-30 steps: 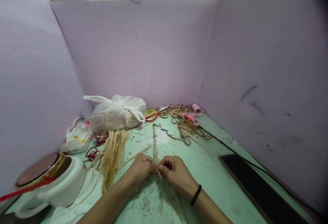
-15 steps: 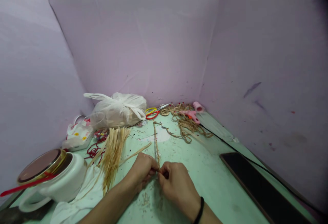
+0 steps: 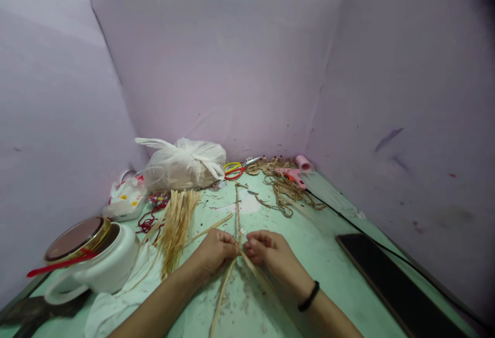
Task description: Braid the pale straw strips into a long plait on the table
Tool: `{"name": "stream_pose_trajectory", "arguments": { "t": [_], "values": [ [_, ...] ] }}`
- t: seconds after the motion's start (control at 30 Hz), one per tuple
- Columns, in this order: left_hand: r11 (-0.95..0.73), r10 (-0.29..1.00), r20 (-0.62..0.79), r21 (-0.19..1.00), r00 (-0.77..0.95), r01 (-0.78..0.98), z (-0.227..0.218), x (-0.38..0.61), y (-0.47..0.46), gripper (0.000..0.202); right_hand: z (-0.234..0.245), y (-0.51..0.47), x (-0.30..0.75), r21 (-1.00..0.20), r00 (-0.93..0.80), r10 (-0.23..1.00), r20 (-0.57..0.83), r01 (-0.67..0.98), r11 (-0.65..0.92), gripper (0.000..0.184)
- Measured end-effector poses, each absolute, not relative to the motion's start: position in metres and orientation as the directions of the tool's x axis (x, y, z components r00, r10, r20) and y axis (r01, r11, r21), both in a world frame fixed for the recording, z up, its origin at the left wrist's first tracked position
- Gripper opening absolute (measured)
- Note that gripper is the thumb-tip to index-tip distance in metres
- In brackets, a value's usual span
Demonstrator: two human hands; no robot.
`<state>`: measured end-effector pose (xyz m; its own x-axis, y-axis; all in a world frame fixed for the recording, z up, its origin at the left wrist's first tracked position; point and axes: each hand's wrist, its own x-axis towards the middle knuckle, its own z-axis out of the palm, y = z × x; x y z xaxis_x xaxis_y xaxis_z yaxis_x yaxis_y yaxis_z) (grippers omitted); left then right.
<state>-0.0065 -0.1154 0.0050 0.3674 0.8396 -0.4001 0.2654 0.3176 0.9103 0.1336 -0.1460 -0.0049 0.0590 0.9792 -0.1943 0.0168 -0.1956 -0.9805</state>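
Observation:
A thin tan braided cord [image 3: 238,209] runs down the table toward me. My left hand [image 3: 216,251] pinches its near end between thumb and fingers. From that point two loose pale straw strands spread toward me: a left strand [image 3: 221,297] and a blurred right strand [image 3: 266,286]. Just right of the pinch is my right hand [image 3: 270,250], with a black band on the wrist. Its fingers are loosely curled and apart, close to the right strand, with nothing visible between them. A bundle of raffia straw [image 3: 180,224] lies left of my left hand.
A white teapot [image 3: 112,260], a round gold-rimmed lid [image 3: 75,240], a red stick and a white cloth are at left. Behind lie a white plastic bag [image 3: 185,163], scissors [image 3: 235,172], jute cord [image 3: 288,193] and a pink glue gun [image 3: 294,175]. A dark tablet-like slab [image 3: 386,281] lies right.
My right hand has loosened and moved slightly right, away from the pinch point. Two straw strands now show spread toward me. My left hand stays on the cord's end. The view has shifted slightly.

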Motion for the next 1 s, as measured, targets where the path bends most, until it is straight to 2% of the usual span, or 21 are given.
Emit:
{"name": "stream_pose_trajectory", "arguments": {
  "t": [0.07,0.13,0.2,0.3,0.33,0.37,0.43,0.47,0.57,0.67,0.73,0.8,0.9,1.0],
  "values": [
    [0.286,0.846,-0.361,0.928,0.392,0.237,0.000,-0.007,-0.113,0.015,-0.010,-0.145,0.123,-0.941,-0.106,0.952,-0.286,-0.158,-0.300,0.018],
    [0.253,0.848,-0.326,0.942,0.417,0.221,-0.005,-0.008,-0.111,0.017,-0.010,-0.146,0.117,-0.909,-0.185,0.930,-0.319,-0.219,-0.355,0.018],
    [0.242,0.848,-0.321,0.942,0.421,0.232,-0.006,-0.009,-0.109,0.015,-0.007,-0.146,0.119,-0.892,-0.157,0.918,-0.365,-0.222,-0.393,0.017],
    [0.253,0.845,-0.352,0.926,0.401,0.280,0.001,-0.012,-0.108,0.010,-0.002,-0.140,0.138,-0.913,0.021,0.924,-0.383,-0.161,-0.375,0.014],
    [0.259,0.840,-0.369,0.917,0.398,0.304,0.005,-0.013,-0.108,0.009,-0.002,-0.138,0.146,-0.939,0.105,0.934,-0.342,-0.070,-0.336,0.015],
    [0.265,0.832,-0.386,0.908,0.399,0.325,0.009,-0.014,-0.108,0.009,-0.003,-0.137,0.153,-0.951,0.182,0.945,-0.270,0.100,-0.292,0.015],
    [0.279,0.822,-0.415,0.890,0.390,0.359,0.014,-0.014,-0.109,0.009,-0.004,-0.138,0.162,-0.890,0.162,0.981,-0.106,0.425,-0.166,0.016],
    [0.288,0.821,-0.426,0.884,0.381,0.368,0.015,-0.014,-0.110,0.009,-0.005,-0.140,0.163,-0.838,0.108,0.991,-0.085,0.530,-0.129,0.016],
    [0.296,0.820,-0.431,0.882,0.376,0.365,0.014,-0.012,-0.111,0.010,-0.003,-0.149,0.155,-0.670,0.021,0.996,-0.090,0.738,-0.076,0.011],
    [0.297,0.801,-0.438,0.883,0.408,0.364,0.010,-0.012,-0.110,0.017,0.000,-0.154,0.148,-0.536,0.037,0.999,-0.025,0.843,-0.045,0.009],
    [0.299,0.800,-0.441,0.880,0.406,0.368,0.010,-0.011,-0.110,0.020,0.001,-0.153,0.148,-0.545,0.060,0.998,-0.006,0.836,-0.053,0.013],
    [0.298,0.801,-0.442,0.879,0.403,0.373,0.011,-0.011,-0.110,0.019,0.001,-0.151,0.151,-0.637,0.084,0.996,-0.006,0.767,-0.068,0.013],
    [0.305,0.799,-0.446,0.879,0.403,0.367,0.013,-0.010,-0.111,0.019,-0.003,-0.148,0.149,-0.823,0.028,0.999,-0.043,0.565,-0.051,0.012],
    [0.314,0.805,-0.443,0.882,0.395,0.351,0.011,-0.010,-0.112,0.014,-0.010,-0.149,0.141,-0.908,-0.027,0.997,-0.079,0.414,-0.061,0.010]
  ]
}}
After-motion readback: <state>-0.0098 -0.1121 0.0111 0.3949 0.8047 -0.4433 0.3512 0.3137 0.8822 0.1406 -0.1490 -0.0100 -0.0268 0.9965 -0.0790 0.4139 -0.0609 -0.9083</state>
